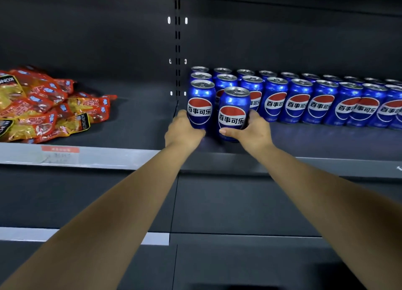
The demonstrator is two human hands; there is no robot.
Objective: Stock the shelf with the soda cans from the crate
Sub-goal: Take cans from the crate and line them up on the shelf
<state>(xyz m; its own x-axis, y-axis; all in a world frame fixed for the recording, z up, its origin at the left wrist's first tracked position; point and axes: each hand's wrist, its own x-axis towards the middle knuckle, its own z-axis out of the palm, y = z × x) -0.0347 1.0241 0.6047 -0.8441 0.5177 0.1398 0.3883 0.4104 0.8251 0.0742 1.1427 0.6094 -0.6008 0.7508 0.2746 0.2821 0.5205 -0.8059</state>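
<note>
Head view: the left hand (182, 133) grips the corner can (201, 105) and the right hand (250, 131) grips the front can (233, 113), fingers (255, 115) curled round each, both upright at the shelf's (326, 142) left end. Rows of cans (322, 102) line the back rightward, with bare shelf along the front edge.

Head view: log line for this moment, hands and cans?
left hand grips left can | right hand grips right can | both cans upright at left end of can rows on shelf | snack packets in left bay
</note>
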